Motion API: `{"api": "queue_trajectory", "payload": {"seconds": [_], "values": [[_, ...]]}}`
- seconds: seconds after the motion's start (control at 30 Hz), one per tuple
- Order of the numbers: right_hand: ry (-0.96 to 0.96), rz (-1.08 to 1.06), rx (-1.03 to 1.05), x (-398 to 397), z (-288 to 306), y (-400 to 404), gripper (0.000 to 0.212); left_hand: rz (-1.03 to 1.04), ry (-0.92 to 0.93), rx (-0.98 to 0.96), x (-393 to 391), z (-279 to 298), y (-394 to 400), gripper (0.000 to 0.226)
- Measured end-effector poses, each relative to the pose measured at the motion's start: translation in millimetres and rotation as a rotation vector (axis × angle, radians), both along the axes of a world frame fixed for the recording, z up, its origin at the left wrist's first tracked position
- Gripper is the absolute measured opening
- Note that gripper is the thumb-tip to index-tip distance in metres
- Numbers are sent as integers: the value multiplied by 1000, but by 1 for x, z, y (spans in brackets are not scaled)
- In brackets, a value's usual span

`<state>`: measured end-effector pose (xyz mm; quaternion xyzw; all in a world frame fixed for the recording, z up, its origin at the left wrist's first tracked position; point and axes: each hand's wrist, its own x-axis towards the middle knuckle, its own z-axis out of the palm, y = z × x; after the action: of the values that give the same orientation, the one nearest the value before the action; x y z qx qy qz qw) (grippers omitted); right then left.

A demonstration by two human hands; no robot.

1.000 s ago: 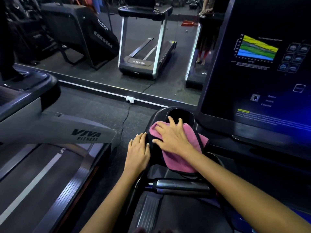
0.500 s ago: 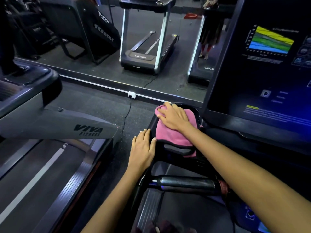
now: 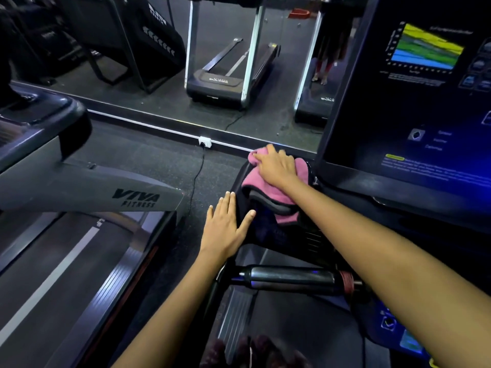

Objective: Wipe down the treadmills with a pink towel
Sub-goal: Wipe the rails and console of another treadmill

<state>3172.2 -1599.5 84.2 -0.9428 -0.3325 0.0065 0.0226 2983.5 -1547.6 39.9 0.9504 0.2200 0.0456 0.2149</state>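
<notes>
A pink towel (image 3: pixel 261 185) lies over the left cup-holder end of the black treadmill console (image 3: pixel 292 235), just left of the lit screen (image 3: pixel 414 102). My right hand (image 3: pixel 276 166) presses flat on the towel's far part, fingers spread toward the far rim. My left hand (image 3: pixel 225 227) rests flat with straight fingers on the console's left side edge, thumb lying on top. A chrome handlebar grip (image 3: pixel 289 278) runs across below my hands.
A second treadmill marked VIVA FITNESS (image 3: pixel 135 199) stands close on the left with its belt (image 3: pixel 53 274) running toward me. A wall mirror (image 3: pixel 212 62) ahead reflects more machines. A power socket (image 3: pixel 204 141) and cable sit at the mirror's base.
My right hand has slid the towel away from me, from the near side of the cup-holder to its far rim. My left hand stayed on the console's left edge.
</notes>
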Motion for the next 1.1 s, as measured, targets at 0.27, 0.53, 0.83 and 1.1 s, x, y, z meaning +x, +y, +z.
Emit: {"api": "queue_trajectory", "payload": {"seconds": [0.27, 0.53, 0.83, 1.1], "values": [[-9, 221, -35, -35, 0, -21, 43, 15, -98, -172, 0, 2, 1, 95], [-75, 168, -7, -34, -5, -16, 37, -3, -110, -159, -5, 0, 1, 117], [-73, -220, -39, 7, 2, 21, 36, 26, -106, -168, -3, 1, 1, 100], [-153, -413, -480, 20, 11, -7, 37, 19, -132, -214, -3, 1, 2, 85]]}}
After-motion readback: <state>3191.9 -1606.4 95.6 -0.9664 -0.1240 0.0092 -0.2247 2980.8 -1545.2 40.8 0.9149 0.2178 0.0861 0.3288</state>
